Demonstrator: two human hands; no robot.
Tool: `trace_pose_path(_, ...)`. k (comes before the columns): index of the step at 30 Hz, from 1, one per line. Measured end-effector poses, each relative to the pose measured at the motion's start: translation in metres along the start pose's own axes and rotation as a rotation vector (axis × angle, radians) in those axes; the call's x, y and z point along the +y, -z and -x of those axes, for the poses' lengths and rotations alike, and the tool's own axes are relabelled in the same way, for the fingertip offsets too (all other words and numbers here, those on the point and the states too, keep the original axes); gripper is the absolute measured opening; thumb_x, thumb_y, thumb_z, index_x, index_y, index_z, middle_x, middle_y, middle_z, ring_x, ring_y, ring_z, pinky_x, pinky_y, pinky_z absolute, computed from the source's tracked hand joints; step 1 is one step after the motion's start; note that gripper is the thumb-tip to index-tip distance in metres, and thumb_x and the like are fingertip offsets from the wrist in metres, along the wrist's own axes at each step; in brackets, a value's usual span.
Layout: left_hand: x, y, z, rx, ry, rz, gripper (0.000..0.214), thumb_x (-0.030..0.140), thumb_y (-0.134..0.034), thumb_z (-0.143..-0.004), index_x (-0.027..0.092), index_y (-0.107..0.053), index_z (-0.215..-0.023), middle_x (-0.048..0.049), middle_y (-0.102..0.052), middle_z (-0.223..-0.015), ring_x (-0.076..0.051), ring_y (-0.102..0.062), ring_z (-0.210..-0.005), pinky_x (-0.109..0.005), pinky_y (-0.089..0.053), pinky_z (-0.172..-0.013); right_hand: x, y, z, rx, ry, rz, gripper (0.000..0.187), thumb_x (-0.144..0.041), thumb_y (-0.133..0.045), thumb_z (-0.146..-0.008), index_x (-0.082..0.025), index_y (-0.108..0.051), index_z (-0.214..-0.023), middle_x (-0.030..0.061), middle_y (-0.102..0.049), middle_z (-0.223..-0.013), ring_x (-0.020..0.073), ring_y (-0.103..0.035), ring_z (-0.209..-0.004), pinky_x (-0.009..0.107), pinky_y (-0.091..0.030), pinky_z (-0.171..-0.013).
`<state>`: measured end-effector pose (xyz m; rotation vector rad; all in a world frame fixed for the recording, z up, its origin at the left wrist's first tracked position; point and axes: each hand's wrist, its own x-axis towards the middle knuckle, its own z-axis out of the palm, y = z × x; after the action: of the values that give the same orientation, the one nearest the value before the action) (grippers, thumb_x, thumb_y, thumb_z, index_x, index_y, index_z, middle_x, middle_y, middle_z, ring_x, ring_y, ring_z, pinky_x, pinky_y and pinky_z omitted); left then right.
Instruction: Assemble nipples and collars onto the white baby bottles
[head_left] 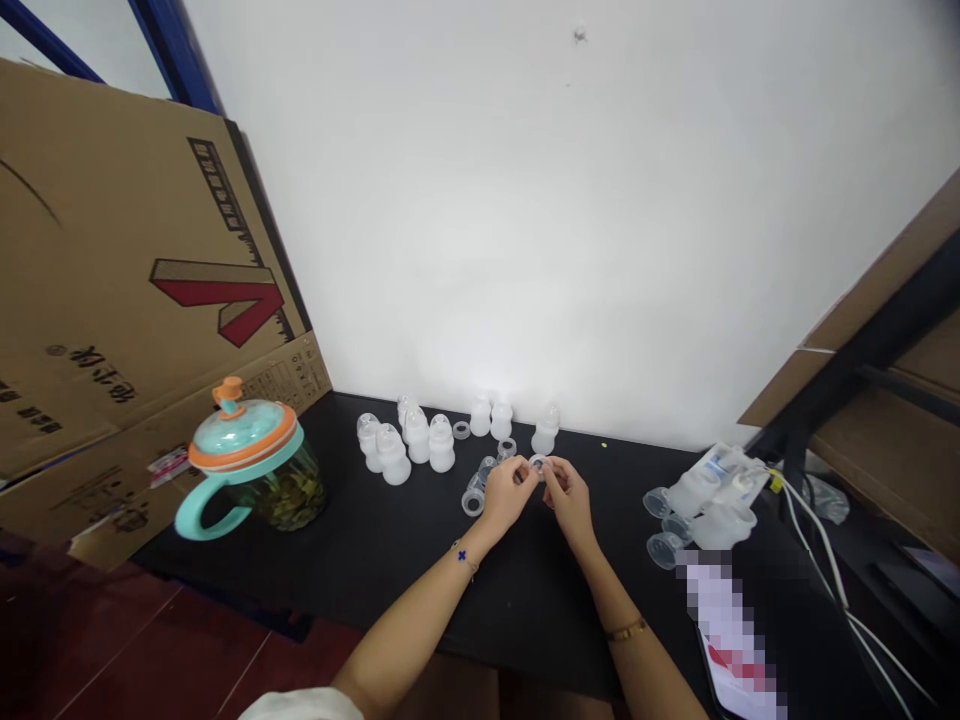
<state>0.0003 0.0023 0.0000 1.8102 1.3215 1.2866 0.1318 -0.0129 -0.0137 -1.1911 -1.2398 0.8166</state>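
Note:
My left hand [508,492] and my right hand [568,497] meet over the black table, fingers pinched on either side of a small translucent bottle collar ring [540,463]. What sits inside the ring is too small to make out. Beside my left hand lie a loose ring [473,502] and some clear bottle parts [487,468], partly behind the fingers. Another ring [506,448] is just beyond. A white baby bottle [546,432] stands upright behind my hands, and two more bottles [480,415] stand near the wall with a ring [461,430] to their left.
Several capped baby bottles [392,458] cluster at left. A lidded teal-and-orange pitcher [247,465] stands near a large cardboard box [150,280]. On the right are white bottle bodies [724,520], clear domed caps [664,550], white cables [821,550] and a phone [731,640].

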Motion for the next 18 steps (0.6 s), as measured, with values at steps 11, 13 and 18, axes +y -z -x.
trace_pose_path(11, -0.0044, -0.0018, 0.0005, 0.003, -0.016, 0.025, 0.029, 0.039, -0.056, -0.088, 0.017, -0.062, -0.070, 0.0016, -0.059, -0.066, -0.010, -0.047, -0.054, -0.023, -0.034, -0.056, -0.0013, -0.0011, 0.0000, 0.014, 0.017, -0.046, 0.044, -0.057, -0.063, -0.083, -0.017, -0.064, -0.102, 0.0047, -0.070, -0.080, 0.0098, -0.048, -0.045, 0.022, -0.037, -0.039)
trace_pose_path(13, -0.0037, -0.0013, 0.0004, -0.007, -0.005, 0.043, 0.029, 0.042, -0.057, -0.088, 0.018, -0.066, -0.075, 0.0007, -0.063, -0.070, -0.010, -0.048, -0.054, -0.023, -0.035, -0.055, 0.0002, -0.0007, -0.0003, 0.022, 0.011, -0.065, 0.044, -0.056, -0.062, -0.084, -0.017, -0.064, -0.104, 0.0053, -0.071, -0.083, 0.0094, -0.048, -0.045, 0.022, -0.037, -0.039)
trace_pose_path(18, -0.0019, -0.0009, 0.0002, -0.025, 0.002, 0.049, 0.026, 0.043, -0.060, -0.087, 0.019, -0.071, -0.086, -0.0005, -0.069, -0.080, -0.009, -0.050, -0.051, -0.023, -0.037, -0.053, 0.0037, 0.0010, -0.0018, 0.036, -0.030, -0.080, 0.050, -0.057, -0.063, -0.082, -0.016, -0.065, -0.111, 0.0061, -0.071, -0.085, 0.0095, -0.048, -0.045, 0.023, -0.037, -0.039)
